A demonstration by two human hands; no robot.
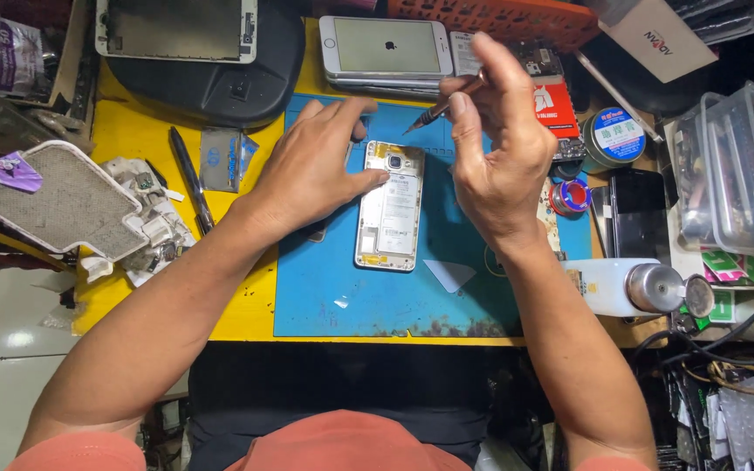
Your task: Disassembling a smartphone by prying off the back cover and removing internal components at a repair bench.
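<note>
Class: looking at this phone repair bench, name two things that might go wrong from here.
The tool in the right hand points at the opened phone; a slip might scratch its exposed parts. The left hand steadies the phone only at its edge, so it may shift on the blue mat.

Yellow workbench (124, 131), blue mat (473, 288), black pad (211, 83), white bottle (608, 286), pen (189, 179)
</note>
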